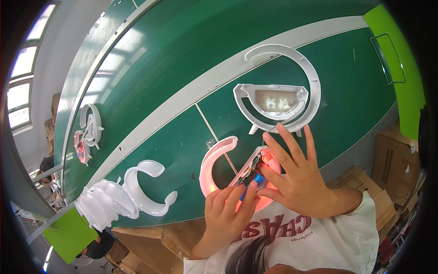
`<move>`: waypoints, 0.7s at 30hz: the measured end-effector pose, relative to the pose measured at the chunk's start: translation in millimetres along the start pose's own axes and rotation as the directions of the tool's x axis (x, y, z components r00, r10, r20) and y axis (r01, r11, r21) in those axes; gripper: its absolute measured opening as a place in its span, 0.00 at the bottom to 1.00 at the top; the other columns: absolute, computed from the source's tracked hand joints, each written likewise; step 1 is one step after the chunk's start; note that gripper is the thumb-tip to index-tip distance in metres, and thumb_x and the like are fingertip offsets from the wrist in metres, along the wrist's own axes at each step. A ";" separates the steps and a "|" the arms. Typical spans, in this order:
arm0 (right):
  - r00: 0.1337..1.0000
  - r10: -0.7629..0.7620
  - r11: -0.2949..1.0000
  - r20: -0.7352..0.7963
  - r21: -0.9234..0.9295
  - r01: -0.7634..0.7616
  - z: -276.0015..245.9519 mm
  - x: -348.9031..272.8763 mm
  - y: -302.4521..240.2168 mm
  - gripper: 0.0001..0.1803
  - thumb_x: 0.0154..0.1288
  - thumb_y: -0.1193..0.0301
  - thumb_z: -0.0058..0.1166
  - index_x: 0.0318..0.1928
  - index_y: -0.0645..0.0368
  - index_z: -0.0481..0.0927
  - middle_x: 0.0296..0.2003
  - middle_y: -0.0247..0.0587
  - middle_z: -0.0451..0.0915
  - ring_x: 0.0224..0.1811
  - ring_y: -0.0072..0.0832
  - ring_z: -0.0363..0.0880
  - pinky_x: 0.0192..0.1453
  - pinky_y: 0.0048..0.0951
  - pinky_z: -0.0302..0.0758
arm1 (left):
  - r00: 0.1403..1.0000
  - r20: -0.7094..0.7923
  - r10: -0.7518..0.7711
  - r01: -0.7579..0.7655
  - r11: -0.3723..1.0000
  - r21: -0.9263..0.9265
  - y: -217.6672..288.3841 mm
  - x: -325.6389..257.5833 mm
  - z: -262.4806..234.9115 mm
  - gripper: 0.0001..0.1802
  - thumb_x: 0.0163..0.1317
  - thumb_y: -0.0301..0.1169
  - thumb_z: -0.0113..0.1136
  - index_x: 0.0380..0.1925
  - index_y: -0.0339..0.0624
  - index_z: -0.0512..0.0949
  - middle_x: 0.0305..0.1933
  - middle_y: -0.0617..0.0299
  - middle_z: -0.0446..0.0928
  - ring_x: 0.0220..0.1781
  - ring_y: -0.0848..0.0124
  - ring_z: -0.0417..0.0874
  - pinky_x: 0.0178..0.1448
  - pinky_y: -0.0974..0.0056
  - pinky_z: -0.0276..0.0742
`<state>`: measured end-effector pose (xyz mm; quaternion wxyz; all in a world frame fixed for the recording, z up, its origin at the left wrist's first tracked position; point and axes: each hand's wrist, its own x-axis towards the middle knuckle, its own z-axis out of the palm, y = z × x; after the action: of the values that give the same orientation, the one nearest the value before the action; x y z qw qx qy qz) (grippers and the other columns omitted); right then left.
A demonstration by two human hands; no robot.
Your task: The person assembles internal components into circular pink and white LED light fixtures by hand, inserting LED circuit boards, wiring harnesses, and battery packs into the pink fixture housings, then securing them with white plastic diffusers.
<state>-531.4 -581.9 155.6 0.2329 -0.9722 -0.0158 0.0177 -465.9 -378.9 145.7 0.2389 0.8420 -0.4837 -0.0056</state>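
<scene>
A curved lamp housing, glowing pink-red [209, 171], lies at the near edge of the table. Its half-round body is open, showing wires and a blue part [259, 178] whose kind I cannot make out. My left hand [228, 214] is closed on the near left side of this body, fingertips beside the blue. From the right, my right hand [301, 182] reaches over the body. Its thumb and a finger pinch around the blue part while the other fingers stretch away. Just beyond them lies a white curved lamp housing [314, 82] with a lit, translucent panel [276, 101].
White curved shells [107, 203] lie stacked at the left, one loose shell [132, 189] beside them. Another lamp assembly [91, 128] sits at the far left of the green table [182, 132]. Cardboard boxes [396, 160] stand at the right, below a bright green panel [397, 68].
</scene>
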 end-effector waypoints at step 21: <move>0.993 -0.113 0.993 0.039 0.041 0.111 9.7 21.1 -16.1 0.30 0.61 0.38 0.57 0.35 0.55 0.84 0.72 0.54 0.63 0.78 0.59 0.51 0.71 0.82 0.43 | 0.945 0.031 -0.325 0.325 0.946 -0.007 -3.1 -18.6 -33.0 0.19 0.52 0.27 0.72 0.47 0.44 0.85 0.47 0.65 0.81 0.52 0.62 0.77 0.53 0.56 0.65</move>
<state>-511.1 -562.4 153.7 0.2517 -0.9646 -0.0748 0.0249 -465.3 -349.3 169.6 0.2326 0.9086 -0.3417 -0.0601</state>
